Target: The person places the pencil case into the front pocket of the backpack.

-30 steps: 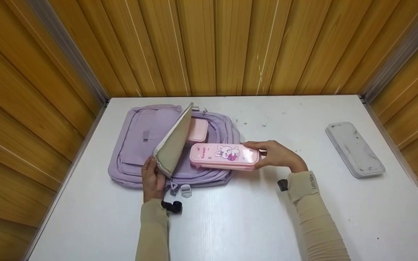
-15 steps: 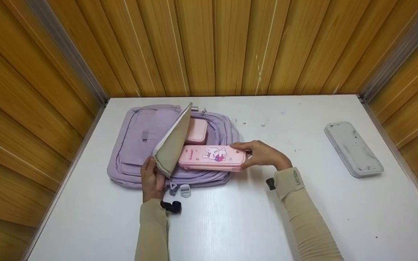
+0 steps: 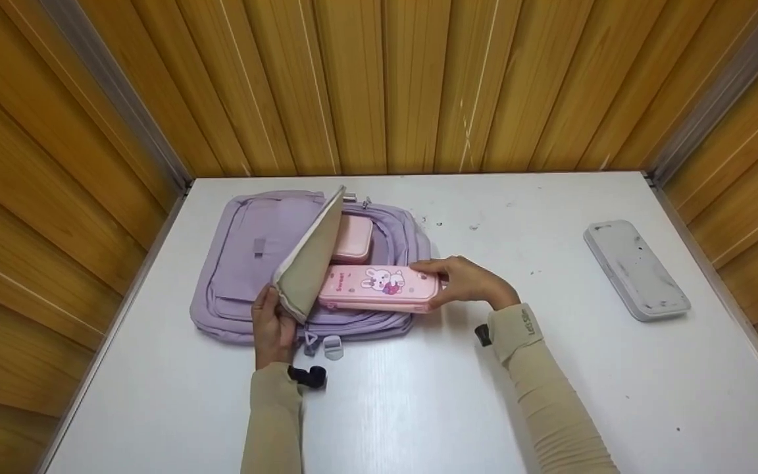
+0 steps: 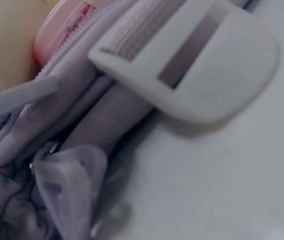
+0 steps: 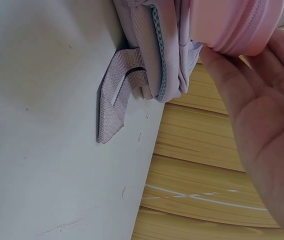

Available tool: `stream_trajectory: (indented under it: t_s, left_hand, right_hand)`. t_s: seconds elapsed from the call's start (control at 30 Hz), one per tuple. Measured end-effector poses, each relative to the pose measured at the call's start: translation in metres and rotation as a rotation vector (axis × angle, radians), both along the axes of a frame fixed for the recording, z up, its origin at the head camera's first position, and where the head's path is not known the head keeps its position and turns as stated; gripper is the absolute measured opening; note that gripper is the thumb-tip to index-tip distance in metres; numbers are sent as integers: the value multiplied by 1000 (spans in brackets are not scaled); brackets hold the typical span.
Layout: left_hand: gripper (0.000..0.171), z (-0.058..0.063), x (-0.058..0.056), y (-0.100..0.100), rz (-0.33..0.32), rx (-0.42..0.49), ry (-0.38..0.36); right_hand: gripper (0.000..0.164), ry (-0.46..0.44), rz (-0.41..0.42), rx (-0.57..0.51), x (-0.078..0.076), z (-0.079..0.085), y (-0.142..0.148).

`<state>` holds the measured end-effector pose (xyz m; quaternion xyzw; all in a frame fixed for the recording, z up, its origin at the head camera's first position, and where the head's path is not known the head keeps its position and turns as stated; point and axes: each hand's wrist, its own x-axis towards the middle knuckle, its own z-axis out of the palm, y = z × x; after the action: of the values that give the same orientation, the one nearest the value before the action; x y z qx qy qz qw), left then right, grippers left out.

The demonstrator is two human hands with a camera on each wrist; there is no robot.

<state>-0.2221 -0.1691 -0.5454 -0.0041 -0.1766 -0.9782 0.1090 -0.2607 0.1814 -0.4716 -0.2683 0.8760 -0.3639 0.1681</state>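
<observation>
Right hand [image 3: 468,282], fingers clamped on right end of rabbit-print pencil case [image 3: 372,288]; case running sideways, left end beside backpack flap [image 3: 310,266], left hand [image 3: 275,332] pinching corner!

We see the bag [image 4: 112,112] at close range, its side running diagonally from lower left to upper right. At the top we find a pale, slotted buckle [image 4: 232,70] with ribbed webbing [image 4: 143,29] at its left end. At lower left we note a lilac loop [image 4: 79,182] and, above it, a zip pull [image 4: 22,97]. Beyond, we distinguish part of the pink case [image 4: 49,37] beside the cream flap [image 4: 7,40]; white table [image 4: 222,185] fills the lower right.
</observation>
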Motion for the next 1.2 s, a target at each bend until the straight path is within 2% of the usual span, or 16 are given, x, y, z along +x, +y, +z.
stream_trajectory:
  t_s: [0.23, 0.7, 0.93, 1.2]
  left_hand:
    - [13, 5, 1, -1, 3, -17, -32]
    - [11, 9, -1, 4, 31, -31, -22]
    - [16, 9, -1, 4, 38, -26, -61]
    - [10, 6, 2, 2, 6, 27, -9]
  right_hand:
    - [75, 14, 19, -16, 0, -3, -5]
    - [76, 6, -6, -24, -1, -6, -21]
    - [78, 37, -10, -20, 1, -9, -30]
    - [79, 79, -33, -27, 7, -11, -28]
